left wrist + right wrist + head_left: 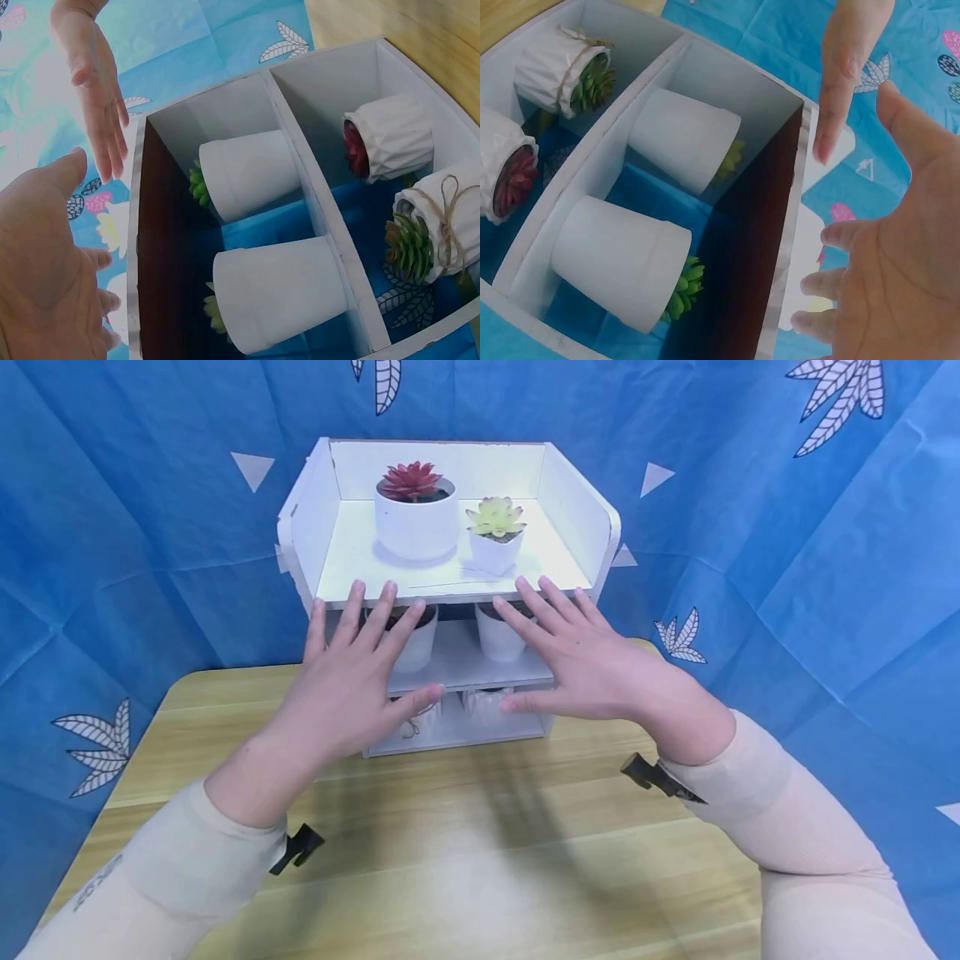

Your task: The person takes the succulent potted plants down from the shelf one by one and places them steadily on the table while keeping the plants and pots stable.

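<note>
A white tiered shelf (457,670) holds potted succulents. My left hand (348,689) hovers before its left part, fingers spread and palm down, holding nothing. Opposite it, my right hand (581,664) spreads its fingers before the right part, also holding nothing. Fingertips of both overlap the top board's front edge in the head view. On the top tier stand a red succulent in a round white pot (416,531) and a pale green one in a small angular pot (495,553). Two plain white pots (251,172) (281,292) occupy the middle tier, partly hidden by the hands in the head view.
On the lowest tier are a twine-tied white pot (450,217) with a green succulent and a ridged white pot (396,137) with a red one. The shelf stands on a wood-grain table (465,852). Blue patterned cloth (172,527) hangs behind and beside it.
</note>
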Motion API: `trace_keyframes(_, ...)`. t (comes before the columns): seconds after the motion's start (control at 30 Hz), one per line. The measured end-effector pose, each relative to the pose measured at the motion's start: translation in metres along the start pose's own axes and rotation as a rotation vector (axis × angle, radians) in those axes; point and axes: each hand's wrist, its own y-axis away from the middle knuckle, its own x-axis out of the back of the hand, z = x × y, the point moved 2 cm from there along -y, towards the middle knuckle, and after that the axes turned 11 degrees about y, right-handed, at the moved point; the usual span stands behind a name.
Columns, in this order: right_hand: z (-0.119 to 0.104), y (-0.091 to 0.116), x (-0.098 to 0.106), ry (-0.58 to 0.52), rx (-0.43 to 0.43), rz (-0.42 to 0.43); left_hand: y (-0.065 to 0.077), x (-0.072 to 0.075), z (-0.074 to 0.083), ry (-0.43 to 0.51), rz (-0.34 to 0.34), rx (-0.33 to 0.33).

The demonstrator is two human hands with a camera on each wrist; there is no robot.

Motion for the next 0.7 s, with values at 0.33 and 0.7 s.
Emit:
trace_keyframes(0.33, 0.006, -0.007, 0.000, 0.005, -0.031, -0.020, -0.005, -0.001, -0.002, 0.012, 0.005, 0.006)
trace_keyframes(0.7, 0.013, -0.016, -0.003, -0.004, -0.038, -0.021, -0.009, -0.002, -0.005, 0.019, 0.012, 0.008)
